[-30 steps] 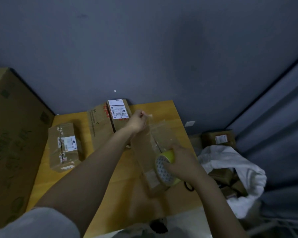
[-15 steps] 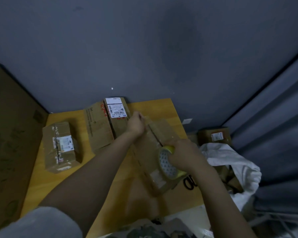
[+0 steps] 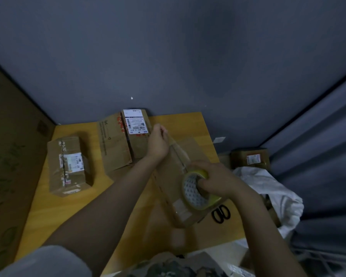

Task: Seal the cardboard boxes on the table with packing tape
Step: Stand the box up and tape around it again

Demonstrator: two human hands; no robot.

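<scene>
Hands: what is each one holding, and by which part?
The right hand grips the tape roll round its rim, fingers in the core. The left hand pinches its loose end above the box's far end.

Shipping labels on cardboard, little of it legible

The white shipping label (image 3: 135, 121) on the tall brown cardboard box (image 3: 138, 148) at the back carries barcodes and a bold code that reads roughly "S02-602-12", the rest too small. The white sticker (image 3: 72, 162) on the squat brown cardboard box (image 3: 68, 176) shows sideways characters, blurred. Print along the flattened brown cardboard sheet (image 3: 113, 148) and on the red-marked white tag (image 3: 253, 158) of the small brown carton (image 3: 240, 159) right of the table cannot be read.
</scene>
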